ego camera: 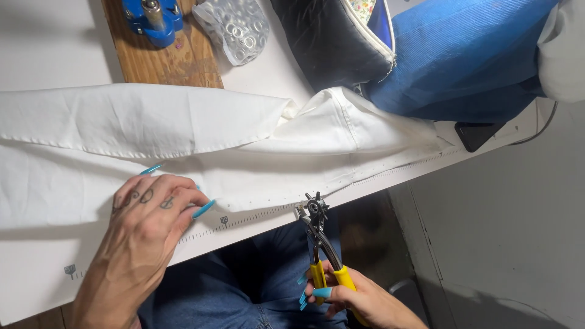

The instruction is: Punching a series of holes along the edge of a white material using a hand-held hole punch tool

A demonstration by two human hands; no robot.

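My left hand (149,216) lies flat, fingers spread, pressing the white fabric (152,131) onto the table (36,277). My right hand (350,298) sits below and to the right of it, off the table edge, its fingers wrapped around the yellow handles of the revolving hole punch (318,234). The punch's wheel head meets the fabric's folded hem right at the edge, a little to the right of my left fingertips.

Along that hem, a line of small dots runs from beside my left hand past the punch head and away to the right; I take them for punched holes or marks, though the view is too coarse to say which. If they are holes, much of this edge looks done, and the stretch under my left hand looks left to do.

A printed ruler strip (244,220) with small dark square labels runs along the table edge just below the fabric. Beyond my left hand, at the far side, a clear bag of metal eyelets (237,27) lies beside a blue press tool (152,17) on a wooden board (167,58). Far beyond my right hand rest a dark quilted pouch (332,39), blue cloth (469,55) and a black phone (478,134).
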